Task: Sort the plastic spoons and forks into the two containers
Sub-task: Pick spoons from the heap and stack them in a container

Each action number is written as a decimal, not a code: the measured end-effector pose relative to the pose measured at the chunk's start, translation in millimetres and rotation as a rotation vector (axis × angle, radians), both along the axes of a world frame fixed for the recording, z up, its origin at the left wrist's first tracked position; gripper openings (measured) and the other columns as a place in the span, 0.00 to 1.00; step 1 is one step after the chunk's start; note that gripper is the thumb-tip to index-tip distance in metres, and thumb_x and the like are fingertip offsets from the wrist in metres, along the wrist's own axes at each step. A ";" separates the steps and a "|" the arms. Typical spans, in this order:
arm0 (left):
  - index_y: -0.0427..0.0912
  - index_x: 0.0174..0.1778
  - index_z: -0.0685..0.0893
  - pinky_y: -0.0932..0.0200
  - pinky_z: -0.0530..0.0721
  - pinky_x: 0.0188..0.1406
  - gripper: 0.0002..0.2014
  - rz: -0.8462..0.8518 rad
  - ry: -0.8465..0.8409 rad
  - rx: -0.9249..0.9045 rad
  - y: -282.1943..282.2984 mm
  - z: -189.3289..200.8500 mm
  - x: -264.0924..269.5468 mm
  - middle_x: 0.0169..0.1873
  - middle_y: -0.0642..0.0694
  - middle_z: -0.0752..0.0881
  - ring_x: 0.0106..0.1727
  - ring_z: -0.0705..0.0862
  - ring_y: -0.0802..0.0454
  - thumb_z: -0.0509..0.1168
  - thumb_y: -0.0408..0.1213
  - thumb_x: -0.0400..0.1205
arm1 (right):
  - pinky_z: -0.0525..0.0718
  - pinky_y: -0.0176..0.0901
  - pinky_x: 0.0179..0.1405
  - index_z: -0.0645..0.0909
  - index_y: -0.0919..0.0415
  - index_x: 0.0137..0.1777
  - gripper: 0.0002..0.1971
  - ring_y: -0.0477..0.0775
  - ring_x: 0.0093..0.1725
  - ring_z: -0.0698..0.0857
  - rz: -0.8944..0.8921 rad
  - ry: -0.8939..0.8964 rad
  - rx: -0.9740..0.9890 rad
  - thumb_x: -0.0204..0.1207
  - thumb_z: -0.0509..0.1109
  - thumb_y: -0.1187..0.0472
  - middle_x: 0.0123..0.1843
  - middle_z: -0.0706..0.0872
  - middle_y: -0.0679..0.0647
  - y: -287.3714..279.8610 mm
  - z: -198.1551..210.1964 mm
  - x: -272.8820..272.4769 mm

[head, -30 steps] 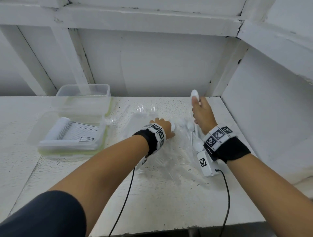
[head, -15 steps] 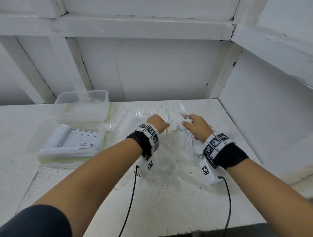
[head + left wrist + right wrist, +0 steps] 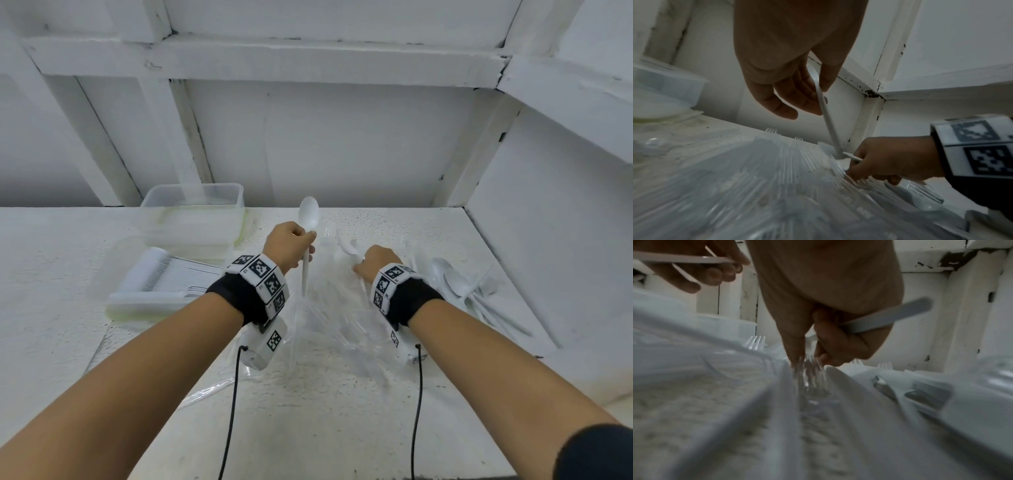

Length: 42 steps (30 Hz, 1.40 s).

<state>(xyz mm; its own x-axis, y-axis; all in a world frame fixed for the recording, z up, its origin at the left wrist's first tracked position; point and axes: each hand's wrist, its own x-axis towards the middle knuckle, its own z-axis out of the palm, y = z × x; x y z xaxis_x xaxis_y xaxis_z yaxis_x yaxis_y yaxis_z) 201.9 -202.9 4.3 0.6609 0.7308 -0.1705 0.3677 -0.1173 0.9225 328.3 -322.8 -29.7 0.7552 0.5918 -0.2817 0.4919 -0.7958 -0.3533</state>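
My left hand (image 3: 297,244) pinches a white plastic spoon (image 3: 307,233) upright by its handle, bowl up, above the table. The left wrist view shows that hand (image 3: 797,100) with the handle (image 3: 827,116) running down from its fingers. My right hand (image 3: 368,263) grips another white spoon (image 3: 348,249) and dips its fingertips (image 3: 795,356) into a heap of clear plastic forks (image 3: 329,318). The near container (image 3: 116,301) holds a row of white spoons. The far container (image 3: 195,205) looks empty.
A loose bunch of white spoons (image 3: 459,287) lies on the table (image 3: 342,428) at the right, next to the side wall (image 3: 548,240). Both containers stand at the back left. Cables hang from both wrists.
My left hand has raised a white spoon upright and moved left. My right hand has come down from its raised position onto the fork heap, a spoon still in it.
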 end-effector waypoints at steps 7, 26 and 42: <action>0.41 0.40 0.74 0.60 0.79 0.27 0.08 -0.029 0.013 -0.080 -7.1 0.5 -1.7 0.30 0.45 0.80 0.28 0.79 0.52 0.62 0.38 0.83 | 0.74 0.42 0.28 0.75 0.65 0.30 0.22 0.51 0.27 0.73 -0.175 0.135 0.293 0.78 0.68 0.48 0.29 0.77 0.56 -4.5 10.9 9.3; 0.37 0.44 0.76 0.64 0.64 0.22 0.07 -0.424 0.165 0.131 -89.8 -5.8 46.5 0.27 0.48 0.71 0.25 0.67 0.55 0.60 0.37 0.83 | 0.64 0.39 0.26 0.73 0.55 0.34 0.13 0.47 0.26 0.70 -0.304 0.139 0.512 0.81 0.64 0.55 0.28 0.74 0.50 -147.6 31.3 26.8; 0.41 0.30 0.72 0.60 0.71 0.32 0.15 -0.836 0.479 0.809 -148.4 -20.7 63.9 0.27 0.50 0.72 0.37 0.77 0.48 0.58 0.39 0.83 | 0.65 0.39 0.26 0.67 0.56 0.28 0.17 0.48 0.23 0.69 -0.448 0.113 0.649 0.79 0.64 0.61 0.24 0.71 0.50 -164.3 25.4 16.3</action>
